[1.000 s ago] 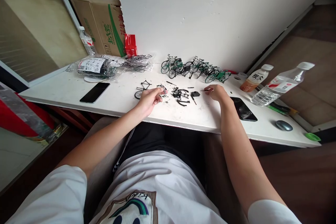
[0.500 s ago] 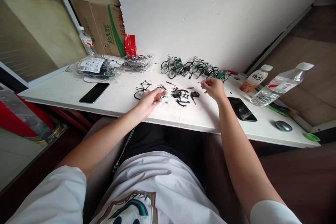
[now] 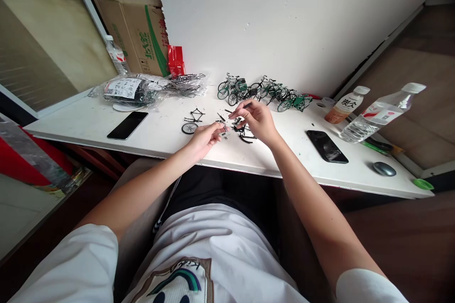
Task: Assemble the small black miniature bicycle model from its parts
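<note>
Centre of picture, over bench (image 3: 270, 157): small part (image 3: 223, 128) was pinched in nearly closed left hand (image 3: 204, 141); slim dark piece (image 3: 248, 105) was gripped in half-curled right hand (image 3: 259, 122). Part-fitting apparently under way; steady hold, careful alignment were judged needed.

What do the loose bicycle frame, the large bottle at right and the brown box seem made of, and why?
Bicycle frame: thin, dark bars, perhaps metal or plastic; too small to judge the finish. Large bottle: probably glossy plastic, from its clear walls and highlights. Brown box: likely matt cardboard, by its dull panels.
</note>
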`<state>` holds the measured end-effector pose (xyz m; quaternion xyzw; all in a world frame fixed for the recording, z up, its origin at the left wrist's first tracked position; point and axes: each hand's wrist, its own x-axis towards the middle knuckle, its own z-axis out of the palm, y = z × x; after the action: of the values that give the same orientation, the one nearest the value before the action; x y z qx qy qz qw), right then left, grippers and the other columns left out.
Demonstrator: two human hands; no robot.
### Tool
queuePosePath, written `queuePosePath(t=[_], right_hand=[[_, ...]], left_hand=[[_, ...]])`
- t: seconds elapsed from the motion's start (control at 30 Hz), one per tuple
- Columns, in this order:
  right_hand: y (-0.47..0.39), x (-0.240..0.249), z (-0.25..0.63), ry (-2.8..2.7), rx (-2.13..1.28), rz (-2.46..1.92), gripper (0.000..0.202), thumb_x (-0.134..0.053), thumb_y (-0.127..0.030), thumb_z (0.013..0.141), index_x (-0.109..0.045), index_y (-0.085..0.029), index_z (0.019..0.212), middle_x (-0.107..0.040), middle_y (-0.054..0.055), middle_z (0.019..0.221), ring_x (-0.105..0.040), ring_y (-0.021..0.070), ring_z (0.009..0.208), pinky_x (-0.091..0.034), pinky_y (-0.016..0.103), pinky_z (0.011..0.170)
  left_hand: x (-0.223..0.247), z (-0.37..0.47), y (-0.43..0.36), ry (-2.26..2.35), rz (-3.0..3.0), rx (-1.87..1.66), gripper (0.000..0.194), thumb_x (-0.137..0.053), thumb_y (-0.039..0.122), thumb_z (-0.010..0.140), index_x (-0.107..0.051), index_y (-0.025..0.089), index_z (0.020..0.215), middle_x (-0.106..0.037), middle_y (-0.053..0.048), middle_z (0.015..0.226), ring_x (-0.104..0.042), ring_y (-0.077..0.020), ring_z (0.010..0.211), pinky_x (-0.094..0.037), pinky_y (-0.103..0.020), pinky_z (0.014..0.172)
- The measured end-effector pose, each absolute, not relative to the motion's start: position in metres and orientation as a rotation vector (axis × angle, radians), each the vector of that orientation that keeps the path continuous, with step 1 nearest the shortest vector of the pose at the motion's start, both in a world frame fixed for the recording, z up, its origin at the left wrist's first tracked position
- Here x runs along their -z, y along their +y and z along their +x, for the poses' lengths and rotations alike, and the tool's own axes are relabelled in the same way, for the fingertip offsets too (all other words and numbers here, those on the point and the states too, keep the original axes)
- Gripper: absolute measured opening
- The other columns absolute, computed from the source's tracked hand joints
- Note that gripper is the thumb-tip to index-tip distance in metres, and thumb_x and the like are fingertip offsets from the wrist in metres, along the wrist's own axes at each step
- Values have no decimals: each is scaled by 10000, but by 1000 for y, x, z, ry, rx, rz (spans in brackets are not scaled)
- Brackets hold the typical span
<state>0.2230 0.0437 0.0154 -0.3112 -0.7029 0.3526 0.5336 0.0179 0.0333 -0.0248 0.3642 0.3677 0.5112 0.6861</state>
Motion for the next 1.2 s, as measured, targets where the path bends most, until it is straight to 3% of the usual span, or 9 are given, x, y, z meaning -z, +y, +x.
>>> queuePosePath(t=[0.37,0.6,0.97,1.2], right_hand=[[34,-10,213,-1824,-852,-803,458,-707,-691,964,-665,-238,1014,-790,55,924,-813,229,855,-736,387,791],[31,-13,211,-1875,-804,-816,412,-689,-658,992,-674,-246,989,-780,51,904,-808,232,823,-735,394,813],[29,-15,210,-1985,-640,-913,134,-631,-342,1044,-666,-221,997,-792,57,890,-812,232,786,-676,345,729],[31,-16,214,-1909,-667,-898,239,-741,-464,983,-685,-240,921,-796,35,792,-809,256,747,-686,392,751]], left_hand=[[37,20,37,853,832,-1170,109,-783,208,851,-759,113,801,-817,-150,942,-555,-55,528,-237,-209,472],[38,20,36,882,862,-1174,147,-814,248,850,-755,123,800,-820,-153,954,-557,-59,526,-244,-218,479],[41,21,35,848,904,-1167,195,-865,292,796,-799,109,818,-822,-171,971,-547,-54,540,-258,-221,496],[47,20,36,788,985,-1144,265,-956,296,745,-849,111,902,-814,-170,999,-539,-71,582,-287,-252,530]])
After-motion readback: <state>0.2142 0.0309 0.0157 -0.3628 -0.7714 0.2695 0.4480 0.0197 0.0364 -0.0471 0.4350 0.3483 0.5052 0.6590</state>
